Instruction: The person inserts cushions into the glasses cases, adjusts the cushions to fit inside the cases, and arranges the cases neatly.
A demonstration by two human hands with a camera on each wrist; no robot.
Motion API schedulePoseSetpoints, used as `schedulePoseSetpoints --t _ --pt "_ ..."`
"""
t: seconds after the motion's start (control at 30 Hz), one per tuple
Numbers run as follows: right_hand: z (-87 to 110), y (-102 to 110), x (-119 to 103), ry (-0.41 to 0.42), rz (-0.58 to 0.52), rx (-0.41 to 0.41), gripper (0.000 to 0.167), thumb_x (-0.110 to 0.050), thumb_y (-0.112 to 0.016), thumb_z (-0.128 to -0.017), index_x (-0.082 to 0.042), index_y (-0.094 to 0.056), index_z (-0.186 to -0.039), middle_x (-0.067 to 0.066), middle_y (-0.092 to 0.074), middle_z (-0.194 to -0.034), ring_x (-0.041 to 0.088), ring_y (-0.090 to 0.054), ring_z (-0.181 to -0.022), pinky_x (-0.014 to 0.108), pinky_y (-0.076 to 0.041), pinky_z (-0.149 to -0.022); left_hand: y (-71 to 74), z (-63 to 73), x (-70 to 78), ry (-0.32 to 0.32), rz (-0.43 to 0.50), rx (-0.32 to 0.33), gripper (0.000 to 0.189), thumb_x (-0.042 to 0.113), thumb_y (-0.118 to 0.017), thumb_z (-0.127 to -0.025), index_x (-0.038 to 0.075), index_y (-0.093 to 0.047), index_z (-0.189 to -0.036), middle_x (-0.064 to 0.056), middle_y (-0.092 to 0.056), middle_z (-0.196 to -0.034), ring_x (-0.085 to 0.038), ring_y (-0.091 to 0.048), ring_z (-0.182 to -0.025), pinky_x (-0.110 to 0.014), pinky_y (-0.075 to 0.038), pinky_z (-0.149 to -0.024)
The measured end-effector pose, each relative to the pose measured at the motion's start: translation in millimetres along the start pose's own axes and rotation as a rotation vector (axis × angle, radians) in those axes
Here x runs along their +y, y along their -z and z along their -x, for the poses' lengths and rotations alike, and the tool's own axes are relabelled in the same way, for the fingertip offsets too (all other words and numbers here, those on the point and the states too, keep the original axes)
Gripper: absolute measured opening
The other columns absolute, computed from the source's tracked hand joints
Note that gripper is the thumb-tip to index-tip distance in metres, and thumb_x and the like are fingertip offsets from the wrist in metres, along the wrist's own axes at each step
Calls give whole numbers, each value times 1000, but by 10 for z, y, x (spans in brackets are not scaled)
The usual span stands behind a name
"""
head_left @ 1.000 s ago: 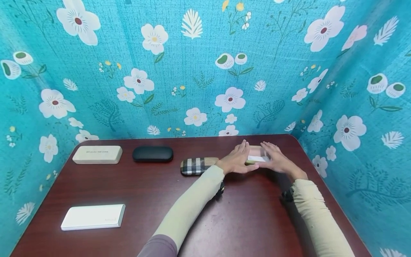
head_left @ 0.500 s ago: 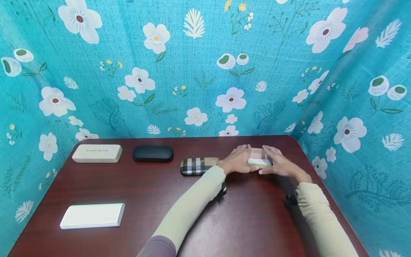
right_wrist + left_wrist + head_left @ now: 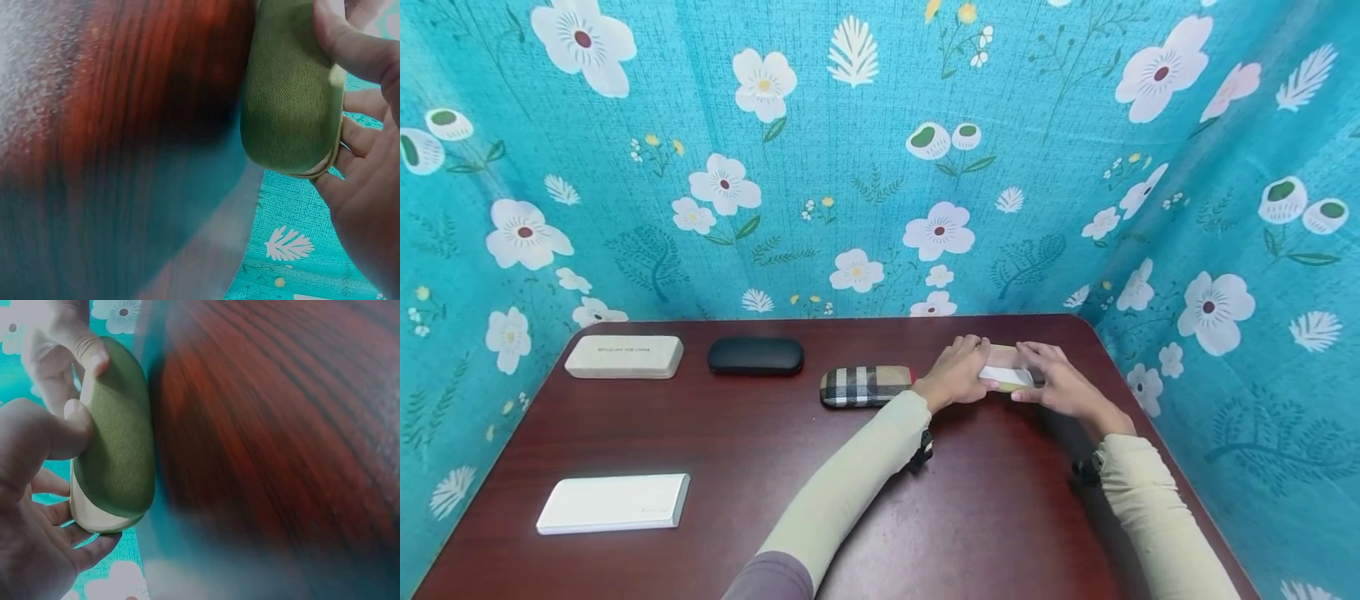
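In the head view my left hand (image 3: 957,372) and right hand (image 3: 1062,385) grip the two ends of an open glasses case (image 3: 1006,357) near the table's back right. Its pale pink lining shows, with something white inside along the near side. The left wrist view gives the outside as olive-green fabric, with both thumbs on the green shell (image 3: 119,437) and the left fingers at the cream-lined end. From the right wrist, the right thumb lies on the green case (image 3: 290,87), and the fingers reach round to its rim.
Left of the hands lies a plaid glasses case (image 3: 865,387), partly behind the left wrist. Further left are a black case (image 3: 756,356) and a cream case (image 3: 624,357). A white case (image 3: 613,503) lies at the front left. A floral curtain (image 3: 880,167) borders the table's back.
Both hands have shifted slightly right and toward me with the green glasses case. The thumbs have drawn apart along its near side, and the fingers look more bent.
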State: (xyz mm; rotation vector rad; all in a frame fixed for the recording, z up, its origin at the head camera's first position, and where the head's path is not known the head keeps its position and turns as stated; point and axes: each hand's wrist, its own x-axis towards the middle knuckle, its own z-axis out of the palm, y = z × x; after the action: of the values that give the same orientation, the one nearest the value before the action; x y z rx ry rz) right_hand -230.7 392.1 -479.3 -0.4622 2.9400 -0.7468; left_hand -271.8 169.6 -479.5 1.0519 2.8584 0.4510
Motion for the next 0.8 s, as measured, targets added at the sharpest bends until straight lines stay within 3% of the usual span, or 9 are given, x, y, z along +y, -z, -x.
schedulePoseSetpoints --t 0.33,0.57,0.8 --pt "-8 -33 -20 23 93 131 74 -18 -83 -85 5 -47 -145 26 -48 -144 42 -37 -132 65 -42 -99 -49 -18 19 -22 -23 93 60 38 -64 -98 6 -48 -146 -8 -53 -144 -22 -51 -130 -35 -44 -111" --pt "13 -50 25 201 189 293 35 -1 -79 -85 2 -63 -116 16 -66 -113 31 -57 -108 51 -49 -89 -88 -15 17 -56 -43 188 21 26 -66 -98 11 -64 -112 -1 -64 -110 -17 -59 -107 -27 -51 -92" --pt "80 -74 35 233 211 339 37 2 -82 -80 -3 -65 -112 9 -66 -108 24 -56 -103 47 -50 -84 -89 -24 54 -48 -28 207 15 24 -74 -92 15 -64 -99 2 -63 -99 -15 -60 -96 -28 -51 -86"
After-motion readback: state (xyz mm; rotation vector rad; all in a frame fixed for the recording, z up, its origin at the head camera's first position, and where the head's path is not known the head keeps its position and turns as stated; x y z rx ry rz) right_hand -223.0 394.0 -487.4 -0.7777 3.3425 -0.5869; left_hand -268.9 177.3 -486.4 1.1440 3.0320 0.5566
